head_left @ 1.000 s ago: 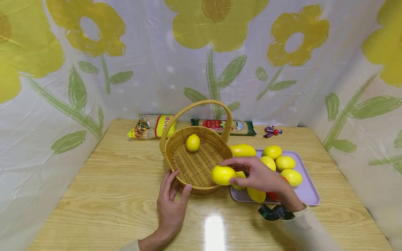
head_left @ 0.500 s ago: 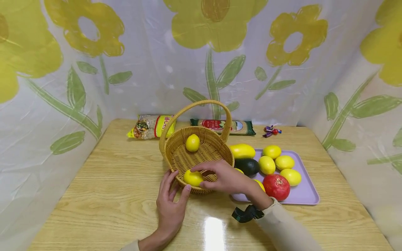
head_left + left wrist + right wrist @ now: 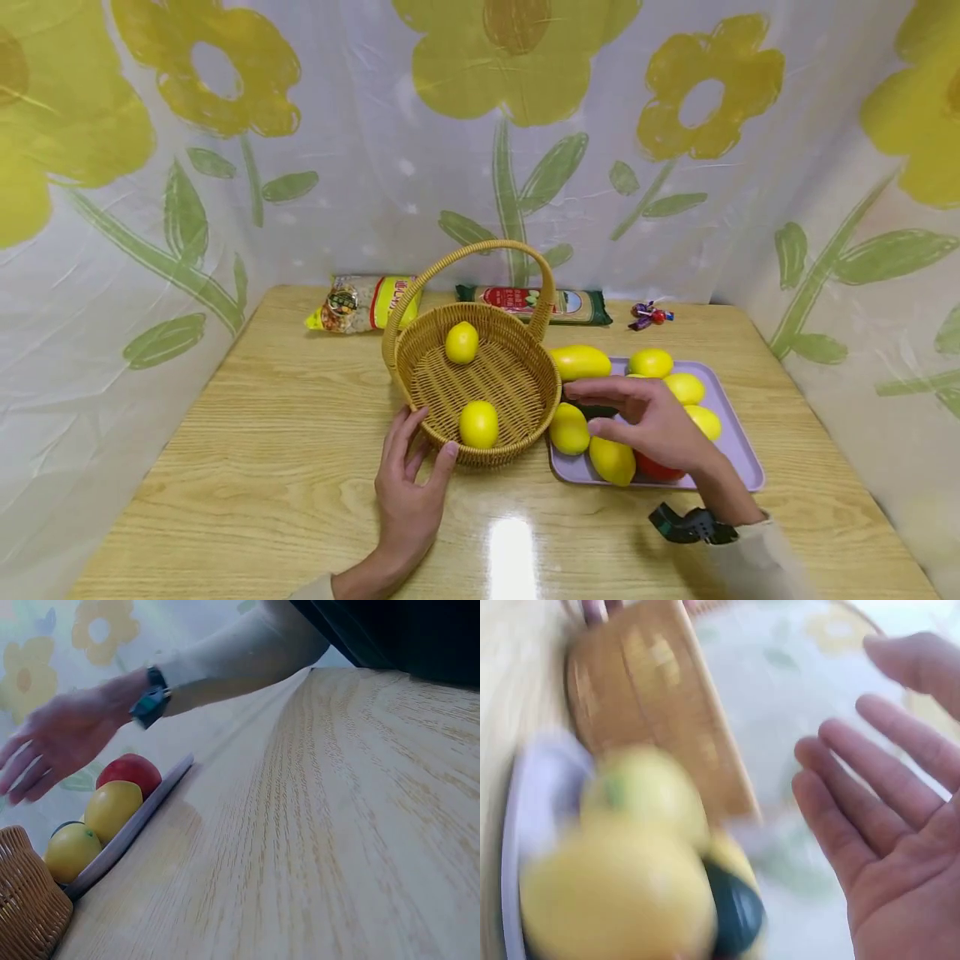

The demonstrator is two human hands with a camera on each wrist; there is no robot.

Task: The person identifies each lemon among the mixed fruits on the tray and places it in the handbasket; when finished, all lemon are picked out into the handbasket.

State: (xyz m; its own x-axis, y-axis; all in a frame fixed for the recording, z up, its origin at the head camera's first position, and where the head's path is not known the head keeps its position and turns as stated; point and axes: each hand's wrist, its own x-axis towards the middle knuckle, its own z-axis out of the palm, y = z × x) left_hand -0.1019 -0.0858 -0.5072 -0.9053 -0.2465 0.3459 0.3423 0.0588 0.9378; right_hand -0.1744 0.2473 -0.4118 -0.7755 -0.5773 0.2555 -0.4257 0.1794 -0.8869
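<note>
The right hand point(image 3: 647, 414) is held flat over the purple tray point(image 3: 738, 467), fingers spread, nothing gripped; emptiness is confirmed by the right wrist view. The left hand point(image 3: 408, 477) is rested on the desk point(image 3: 247, 467), fingers loosely extended against the near rim of the wicker basket point(image 3: 420, 354), steadying it. Two lemons point(image 3: 478, 423) are seen in the basket, one near the front wall, one at the back. More lemons point(image 3: 568, 429) are left on the tray at the desk's right side. Judged step: reaching for another fruit; next, a closed grasp on a tray lemon is called for.
</note>
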